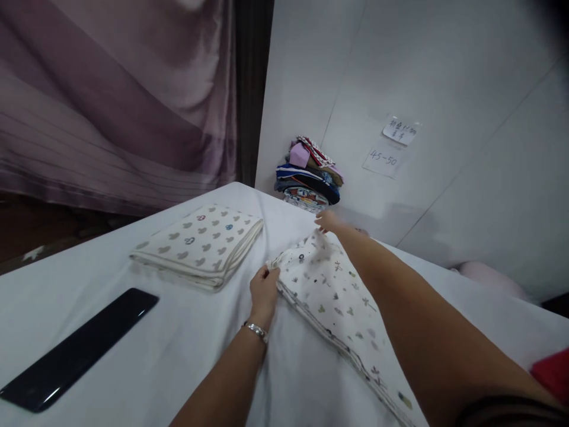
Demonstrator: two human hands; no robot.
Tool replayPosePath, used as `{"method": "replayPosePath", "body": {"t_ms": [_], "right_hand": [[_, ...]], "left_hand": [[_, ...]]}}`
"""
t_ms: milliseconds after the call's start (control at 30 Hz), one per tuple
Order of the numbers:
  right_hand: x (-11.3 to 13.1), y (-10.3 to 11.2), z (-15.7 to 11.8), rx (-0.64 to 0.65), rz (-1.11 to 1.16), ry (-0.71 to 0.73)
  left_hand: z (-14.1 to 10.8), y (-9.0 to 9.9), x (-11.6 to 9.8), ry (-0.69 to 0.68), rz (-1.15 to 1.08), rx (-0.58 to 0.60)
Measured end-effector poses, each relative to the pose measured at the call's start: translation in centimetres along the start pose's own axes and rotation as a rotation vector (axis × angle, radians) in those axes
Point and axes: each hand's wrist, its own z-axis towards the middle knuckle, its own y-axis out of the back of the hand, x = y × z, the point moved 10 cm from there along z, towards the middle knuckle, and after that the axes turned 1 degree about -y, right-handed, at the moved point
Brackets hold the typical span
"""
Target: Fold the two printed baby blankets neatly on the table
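A white cloth (pixel 335 296) with small plant prints lies folded in layers on the white-covered bed or table. My left hand (pixel 264 289), with a silver bracelet on its wrist, is closed on the cloth's near left corner. At the far corner, my right hand (pixel 326 222) hovers beside the fabric edge; its fingers look apart, though slightly blurred. Part of the cloth below that hand is smeared by motion. To the left sits another folded cloth (pixel 200 237), cream with grey mouse-head prints, touched by neither hand.
A glossy black slab (pixel 82 347) lies at the lower left on the white sheet (pixel 186 367). Behind the far edge, a stack of folded clothes (pixel 309 172) stands by the wall, which bears paper notes (pixel 384 159). A mauve curtain (pixel 120 107) hangs at left. Something red (pixel 553 373) shows at right.
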Motion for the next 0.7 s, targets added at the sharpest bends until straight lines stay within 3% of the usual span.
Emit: {"method": "replayPosePath", "body": {"t_ms": [233,367,433,533,600,700], "right_hand": [[-1.9,-0.9,-0.7,-0.001,-0.060,-0.019],[-2.7,-2.6,-2.1,0.018,-0.090,-0.039],[-3.2,-3.8,-2.7,0.044,-0.077,-0.064],[-3.7,-5.2,-3.1,0.088,-0.021,-0.095],[-3.9,-5.4,-3.0,0.107,0.028,-0.111],[-4.2,-4.9,-2.5,0.104,0.108,-0.131]], "left_hand": [[0.4,0.3,0.6,0.036,0.020,-0.024],[0.1,0.3,0.1,0.040,0.040,-0.027],[-0.5,0.0,-1.3,-0.055,0.105,-0.016],[-1.9,-1.3,-4.7,-0.345,0.244,0.059],[-2.4,-1.7,-5.4,-0.420,0.280,0.087],[-1.3,-0.6,-3.6,-0.239,0.218,0.033]]}}
